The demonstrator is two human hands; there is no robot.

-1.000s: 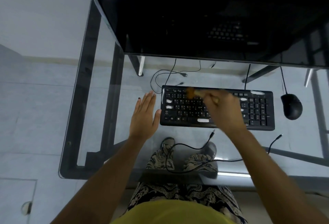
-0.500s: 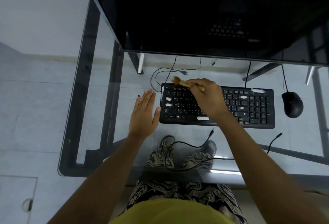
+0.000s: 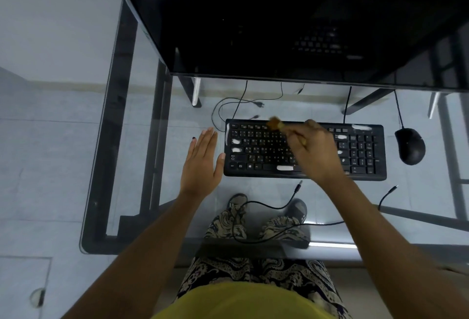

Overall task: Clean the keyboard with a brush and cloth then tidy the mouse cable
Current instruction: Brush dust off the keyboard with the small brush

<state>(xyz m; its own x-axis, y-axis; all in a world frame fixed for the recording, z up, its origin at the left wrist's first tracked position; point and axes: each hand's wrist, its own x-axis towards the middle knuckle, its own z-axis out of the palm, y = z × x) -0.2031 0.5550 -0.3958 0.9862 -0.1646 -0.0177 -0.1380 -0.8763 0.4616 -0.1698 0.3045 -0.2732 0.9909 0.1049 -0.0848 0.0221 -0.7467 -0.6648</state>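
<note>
A black keyboard (image 3: 360,151) lies on the glass desk (image 3: 152,166), with white smudges on several keys. My right hand (image 3: 314,153) is over its middle, closed on a small wooden-handled brush (image 3: 275,124) whose brown bristles touch the top key row. My left hand (image 3: 201,164) rests flat and open on the glass, its thumb against the keyboard's left edge. A black mouse (image 3: 409,145) sits to the right of the keyboard, its cable (image 3: 398,108) running back under the monitor. No cloth is in view.
A large dark monitor (image 3: 279,19) overhangs the back of the desk. Loose black cables (image 3: 269,207) lie on the glass in front of the keyboard, another loop (image 3: 228,105) behind it. My legs and the desk frame show through the glass.
The brush swept left to the keyboard's top left corner, then back right along the top row. My left hand stayed flat beside the keyboard.
</note>
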